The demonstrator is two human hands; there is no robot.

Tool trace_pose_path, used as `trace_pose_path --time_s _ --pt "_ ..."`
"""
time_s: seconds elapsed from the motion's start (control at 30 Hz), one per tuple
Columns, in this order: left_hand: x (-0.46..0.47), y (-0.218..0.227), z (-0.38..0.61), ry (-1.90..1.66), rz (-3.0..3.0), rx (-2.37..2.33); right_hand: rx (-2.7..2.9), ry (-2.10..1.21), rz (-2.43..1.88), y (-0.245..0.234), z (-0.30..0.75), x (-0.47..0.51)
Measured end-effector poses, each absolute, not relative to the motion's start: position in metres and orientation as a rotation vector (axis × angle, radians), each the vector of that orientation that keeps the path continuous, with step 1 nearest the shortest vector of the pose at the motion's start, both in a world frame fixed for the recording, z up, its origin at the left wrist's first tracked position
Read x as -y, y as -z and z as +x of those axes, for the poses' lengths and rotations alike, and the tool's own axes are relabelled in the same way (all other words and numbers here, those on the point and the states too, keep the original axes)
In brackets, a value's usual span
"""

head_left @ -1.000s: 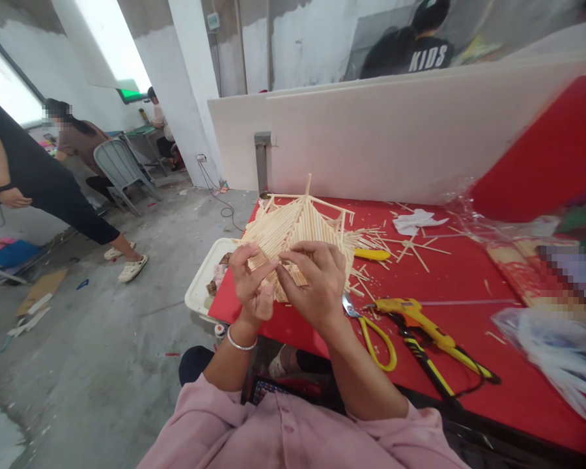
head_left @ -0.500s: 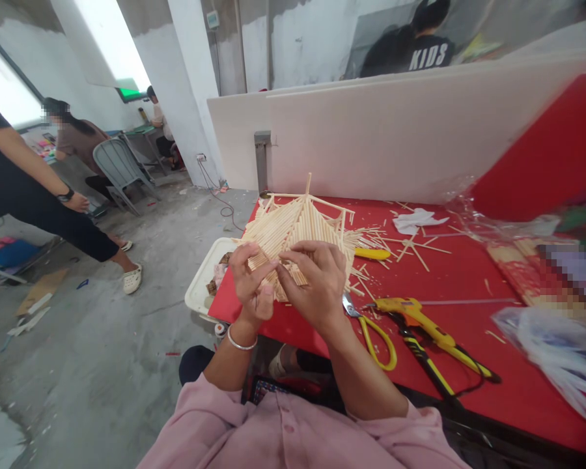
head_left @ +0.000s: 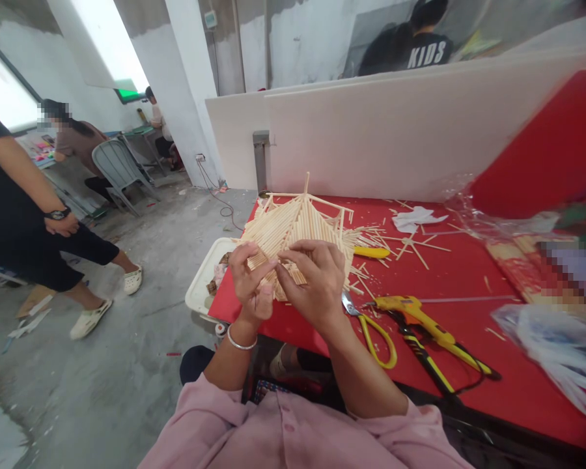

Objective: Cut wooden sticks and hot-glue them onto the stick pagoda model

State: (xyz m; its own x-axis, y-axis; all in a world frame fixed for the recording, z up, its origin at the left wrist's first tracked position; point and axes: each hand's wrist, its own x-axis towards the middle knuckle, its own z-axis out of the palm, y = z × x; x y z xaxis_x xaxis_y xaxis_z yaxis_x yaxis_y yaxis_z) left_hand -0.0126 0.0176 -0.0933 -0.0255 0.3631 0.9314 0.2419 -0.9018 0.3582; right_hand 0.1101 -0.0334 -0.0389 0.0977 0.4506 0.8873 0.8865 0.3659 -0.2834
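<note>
My left hand (head_left: 250, 283), with a silver bangle at the wrist, is closed in a pinch in front of a roof-like model of pale wooden sticks (head_left: 278, 225). Against its fingertips, my right hand (head_left: 317, 280) also pinches. Whatever lies between the fingers is too small to make out. Both hands cover the near part of the model, so I cannot tell whether they touch it. To the right of my right hand lie yellow-handled scissors (head_left: 385, 348), a yellow glue gun (head_left: 415, 312) and a black-and-yellow tool (head_left: 427, 361).
Loose sticks (head_left: 413, 244), a crumpled tissue (head_left: 418, 219) and a plastic bag (head_left: 551, 345) lie on the red table (head_left: 449, 273). A white tray (head_left: 195, 286) stands at its left edge. A white board (head_left: 371, 140) rises behind. A person (head_left: 24, 215) walks at left.
My hands hold nearly the same pinch at the same spot. The person at left has moved further into view, with both shoes now showing.
</note>
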Motion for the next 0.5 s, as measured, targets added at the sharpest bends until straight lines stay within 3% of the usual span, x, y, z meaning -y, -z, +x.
trace_pose_path --time_s 0.5 --pt "-0.0181 0.0949 -0.0111 -2.103 2.090 -0.661 1.524 0.527 -1.252 0.0393 0.1102 0.0324"
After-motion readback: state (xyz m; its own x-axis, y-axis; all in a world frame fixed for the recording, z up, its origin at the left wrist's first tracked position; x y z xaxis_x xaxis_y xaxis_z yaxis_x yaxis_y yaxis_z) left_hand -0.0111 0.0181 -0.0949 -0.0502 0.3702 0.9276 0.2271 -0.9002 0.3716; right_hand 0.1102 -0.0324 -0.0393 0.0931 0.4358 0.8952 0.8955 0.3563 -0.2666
